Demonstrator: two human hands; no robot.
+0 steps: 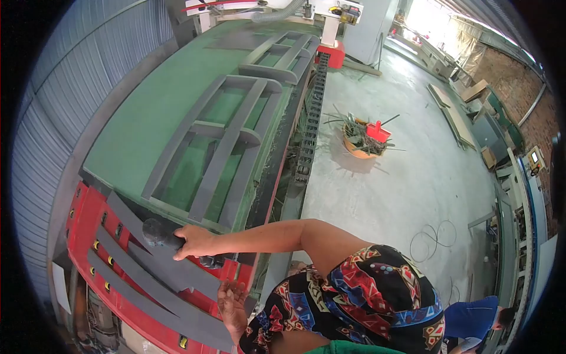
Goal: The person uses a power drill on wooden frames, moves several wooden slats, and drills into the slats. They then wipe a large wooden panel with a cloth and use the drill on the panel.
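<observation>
My right hand (pixel 198 241) is wrapped around a black hand-held power tool (pixel 159 233), its rounded end pointing left. The tool's exact kind does not show. It sits over long grey curved boards (pixel 141 271) laid across a red machine table (pixel 82 215). Lower down, my left hand (pixel 234 307) is held palm up beside the right ends of those boards, its fingers loosely apart with nothing in them. Beyond the boards, a grey slatted frame (pixel 221 147) lies on the green machine bed (pixel 135 124).
A second grey frame (pixel 283 56) lies farther back, near the machine gantry (pixel 330 26). A black cable chain (pixel 309 130) runs along the bed's right side. On the floor stand a basket of scraps (pixel 361 147) with a red dustpan (pixel 378 131), and panels (pixel 451 115). Another person (pixel 471 318) is at bottom right.
</observation>
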